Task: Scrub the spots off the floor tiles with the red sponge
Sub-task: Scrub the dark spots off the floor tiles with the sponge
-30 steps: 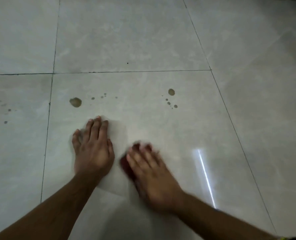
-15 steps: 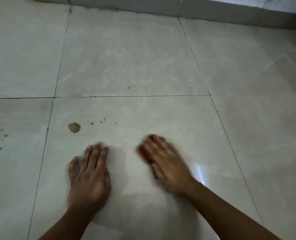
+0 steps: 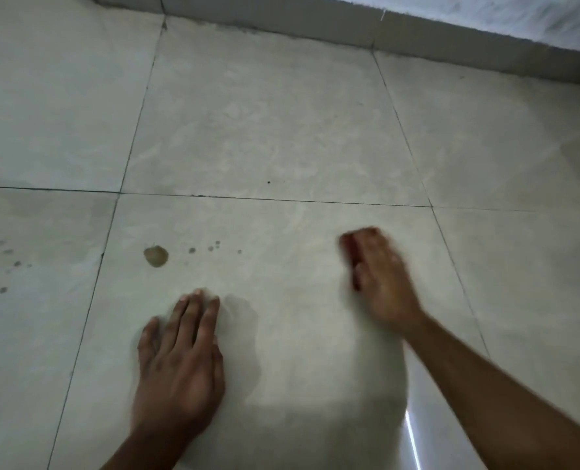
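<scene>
My right hand (image 3: 382, 276) lies blurred over the red sponge (image 3: 349, 249) and presses it on the pale floor tile (image 3: 282, 232); only the sponge's left edge shows red under the fingers. My left hand (image 3: 180, 361) rests flat on the same tile, fingers straight and together. A large brown spot (image 3: 155, 256) sits ahead of the left hand, with a few small spots (image 3: 210, 247) to its right. More small spots (image 3: 9, 262) dot the neighbouring tile at the left.
A grey skirting and wall base (image 3: 417, 39) runs along the far edge of the floor. Dark grout lines (image 3: 248, 197) divide the large tiles. A bright light streak (image 3: 412, 442) reflects near my right forearm.
My right hand has swept the sponge forward and to the right across the tile. The cluster of spots on the tile's right side no longer shows. The left hand stays planted.
</scene>
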